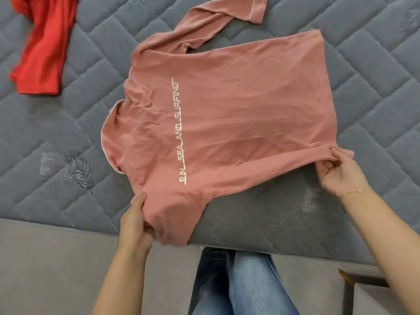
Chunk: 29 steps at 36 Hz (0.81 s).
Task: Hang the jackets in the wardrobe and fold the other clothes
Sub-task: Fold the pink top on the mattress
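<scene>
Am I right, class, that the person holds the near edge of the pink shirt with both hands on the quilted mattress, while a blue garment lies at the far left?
Not quite. The head view shows the garment at the far left is red, not blue. The rest holds: the left hand and the right hand grip the near edge of the pink shirt on the quilted mattress.

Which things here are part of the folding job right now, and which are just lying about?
In the job: pink shirt, gripped along its near edge by the left hand and right hand.
Lying about: red garment on the mattress.
</scene>
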Available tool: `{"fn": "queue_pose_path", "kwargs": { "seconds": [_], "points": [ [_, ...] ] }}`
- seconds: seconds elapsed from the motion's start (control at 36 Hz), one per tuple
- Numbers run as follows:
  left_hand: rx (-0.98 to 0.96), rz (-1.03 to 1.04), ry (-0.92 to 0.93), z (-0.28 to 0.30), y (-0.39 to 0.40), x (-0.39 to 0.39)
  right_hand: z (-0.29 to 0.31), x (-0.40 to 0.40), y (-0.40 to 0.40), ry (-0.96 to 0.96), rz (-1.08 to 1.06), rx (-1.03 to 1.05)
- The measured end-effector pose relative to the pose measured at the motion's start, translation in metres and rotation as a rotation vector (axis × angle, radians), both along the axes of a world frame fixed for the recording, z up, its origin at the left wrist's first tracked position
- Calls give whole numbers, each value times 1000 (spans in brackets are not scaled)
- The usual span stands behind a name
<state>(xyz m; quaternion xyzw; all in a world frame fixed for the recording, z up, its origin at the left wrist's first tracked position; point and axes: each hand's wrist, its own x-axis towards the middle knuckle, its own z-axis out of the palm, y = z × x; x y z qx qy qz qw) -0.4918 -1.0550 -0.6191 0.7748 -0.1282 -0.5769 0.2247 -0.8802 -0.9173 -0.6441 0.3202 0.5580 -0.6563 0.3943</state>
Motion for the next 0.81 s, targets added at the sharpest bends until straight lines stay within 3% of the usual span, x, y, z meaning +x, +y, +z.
{"fn": "queue_pose_path", "kwargs": {
  "seconds": [0.22, 0.39, 0.44, 0.53, 0.58, 0.69, 0.75, 0.81],
  "points": [
    [-58, 78, 53, 5, -114, -64, -6, -58, -75, 45, 153, -2],
    [-61, -33, 146, -31, -140, -87, -31, -58, -92, 7, 169, 72],
    [-65, -149, 54, -43, -132, -82, -36, -51, -88, 47, 164, 81],
    [-227, -358, -217, -53, -108, -67, -40, -29, -76, 193, 210, 185],
    [-302, -395, -301, -56, -82, -60, -40, -10, -63, 398, 353, 294],
    [-198, -504, -409, -68, -24, -38, -47, 2, -39, 1078, 1016, 515],
    [-116, -636, -562, -76, -4, -26, -52, -9, -40, 1220, 1255, 544],
    [-12, -706, -699, -78, 4, -19, -57, -23, -47, 1206, 1443, 636]
  ]
}}
